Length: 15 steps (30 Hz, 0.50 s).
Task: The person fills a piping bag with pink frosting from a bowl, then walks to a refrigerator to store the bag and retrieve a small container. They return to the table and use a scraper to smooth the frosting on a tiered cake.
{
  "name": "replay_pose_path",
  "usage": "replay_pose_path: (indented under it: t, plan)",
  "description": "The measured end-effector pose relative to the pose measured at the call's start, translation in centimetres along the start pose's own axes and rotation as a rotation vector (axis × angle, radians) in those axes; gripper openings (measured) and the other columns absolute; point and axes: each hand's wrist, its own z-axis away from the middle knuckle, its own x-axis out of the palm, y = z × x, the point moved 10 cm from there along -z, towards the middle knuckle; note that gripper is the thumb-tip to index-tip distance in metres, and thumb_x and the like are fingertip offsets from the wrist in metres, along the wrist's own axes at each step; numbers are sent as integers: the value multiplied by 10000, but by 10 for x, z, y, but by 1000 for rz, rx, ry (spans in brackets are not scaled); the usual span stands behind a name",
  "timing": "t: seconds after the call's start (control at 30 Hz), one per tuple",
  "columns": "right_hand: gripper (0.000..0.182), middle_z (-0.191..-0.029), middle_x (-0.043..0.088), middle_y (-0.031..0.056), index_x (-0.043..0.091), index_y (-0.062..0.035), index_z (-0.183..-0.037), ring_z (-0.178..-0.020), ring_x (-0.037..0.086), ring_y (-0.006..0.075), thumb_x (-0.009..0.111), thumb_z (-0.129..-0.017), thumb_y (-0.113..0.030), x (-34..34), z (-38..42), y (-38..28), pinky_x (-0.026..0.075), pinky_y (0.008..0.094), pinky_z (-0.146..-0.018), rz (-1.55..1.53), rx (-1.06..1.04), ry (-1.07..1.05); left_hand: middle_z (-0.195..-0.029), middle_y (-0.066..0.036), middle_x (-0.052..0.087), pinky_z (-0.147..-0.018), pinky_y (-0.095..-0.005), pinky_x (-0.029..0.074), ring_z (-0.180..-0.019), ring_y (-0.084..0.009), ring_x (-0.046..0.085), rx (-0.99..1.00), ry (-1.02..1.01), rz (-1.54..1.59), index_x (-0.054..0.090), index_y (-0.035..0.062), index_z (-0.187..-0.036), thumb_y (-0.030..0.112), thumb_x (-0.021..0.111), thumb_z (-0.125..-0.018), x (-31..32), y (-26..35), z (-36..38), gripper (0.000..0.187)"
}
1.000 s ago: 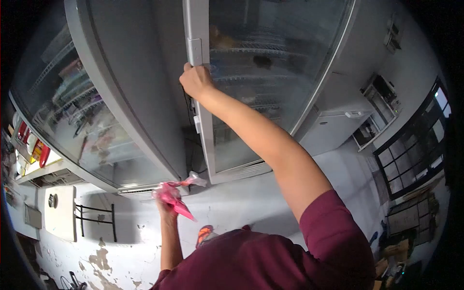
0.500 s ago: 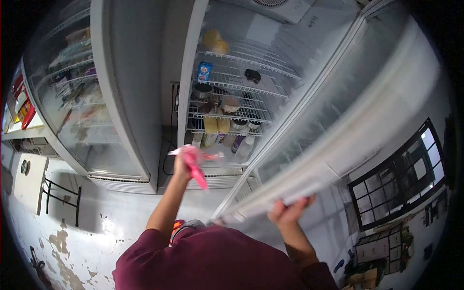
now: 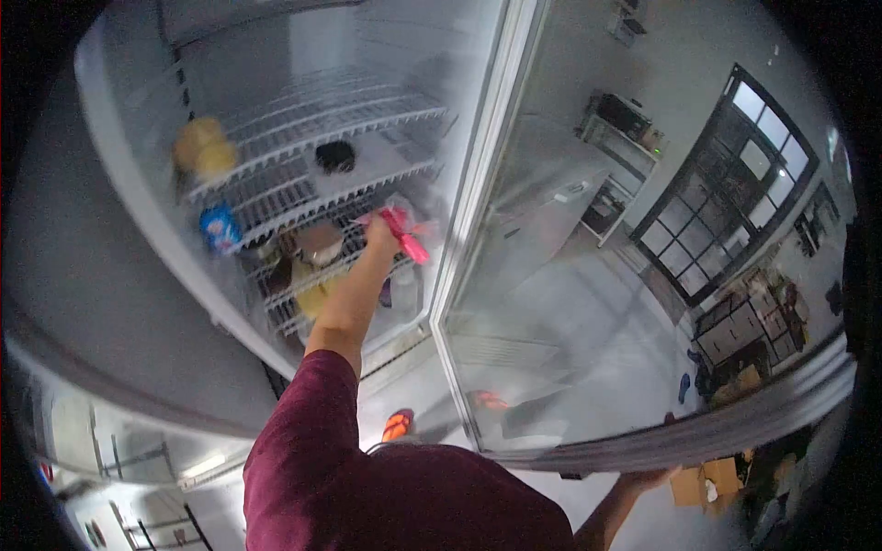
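Inside the open glass-door fridge, my left hand [image 3: 381,233] is closed on a pink item [image 3: 407,239] with clear, crinkled plastic around it. It is near the right ends of the wire shelves [image 3: 285,207]. Below and left of the hand are a round container [image 3: 320,244] and something yellow [image 3: 314,299]. A dark object [image 3: 335,156] rests one shelf higher. My right hand [image 3: 646,479] is at the lower edge of the swung-out glass door [image 3: 643,452], its fingers mostly hidden behind the frame.
Yellow items [image 3: 204,149] and a blue package [image 3: 220,228] stand at the shelves' left side. Beyond the glass are a shelving rack [image 3: 620,156] and a dark-framed paned door [image 3: 726,184]. A cardboard box [image 3: 706,482] is at the lower right.
My left hand has moved up into the fridge with the pink item. The glass door is swung wider, with my right hand farther right. The view has moved closer to the shelves.
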Motion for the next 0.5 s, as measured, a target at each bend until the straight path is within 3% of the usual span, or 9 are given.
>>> replay_pose_path:
  t: [0.03, 0.1, 0.13, 0.2, 0.27, 0.37, 0.4, 0.5]
  plan:
    - [508, -1035, 528, 210, 475, 73, -1066, -848, 554, 265, 386, -827, -367, -7, 2, 1, 452, 388, -735, 51, 19, 64, -1002, -112, 525, -753, -449, 426, -888, -258, 527, 19, -43, 11, 457, 60, -1045, 317, 360, -861, -2, 7, -33, 330]
    - [499, -1038, 522, 212, 487, 80, -1054, -872, 546, 274, 402, -818, -352, -21, -1, 15, 444, 408, -765, 73, 151, 189, -1120, -149, 473, -833, -477, 367, -1031, -293, 451, 210, 334, -61, 417, 68, -1136, 365, 407, -832, -9, 45, -42, 425]
    - [480, -1055, 510, 212, 476, 84, -1066, -912, 531, 274, 406, -823, -324, -28, 1, 23, 436, 405, -796, 47, 261, 249, -1127, -151, 467, -840, -479, 357, -1039, -297, 441, 249, 432, -87, 410, 70, -1142, 373, 418, -820, -13, 57, -49, 442]
    - [429, -1068, 502, 206, 428, 73, -1117, -967, 499, 278, 380, -851, -260, -39, 3, 25, 427, 391, -837, 340, 247, 339, -1140, -156, 453, -855, -484, 336, -1056, -307, 421, 283, 471, -134, 396, 73, -1155, 388, 441, -796, -6, 75, -71, 480]
    - [439, -1109, 475, 208, 411, 72, -1130, -969, 497, 298, 368, -857, -269, -46, 11, 33, 435, 393, -829, 108, 139, 246, -1154, -161, 440, -869, -488, 315, -1072, -316, 401, 306, 477, -208, 382, 76, -1167, 403, 463, -773, -4, 86, -86, 519]
    - [461, -1137, 456, 208, 387, 66, -1156, -964, 501, 309, 357, -858, -284, -48, 14, 59, 431, 396, -832, -549, 187, 21, -1174, -168, 420, -891, -495, 284, -1096, -330, 371, 357, 482, -408, 361, 80, -1186, 426, 496, -737, -3, 100, -86, 583]
    - [476, -1168, 429, 203, 356, 54, -1184, -978, 493, 308, 385, -844, -277, -29, 4, 48, 430, 403, -830, -788, 308, 58, -1181, -171, 413, -898, -498, 274, -1105, -334, 361, 396, 483, -563, 354, 82, -1193, 434, 507, -725, -1, 104, -78, 605]
    - [479, -1166, 428, 202, 355, 55, -1184, -981, 490, 305, 390, -840, -276, -15, -10, 43, 427, 401, -832, -681, 267, 41, -1202, -178, 393, -920, -505, 243, -1129, -348, 331, 559, 469, -1273, 333, 87, -1212, 457, 541, -690, 17, 117, -41, 673]
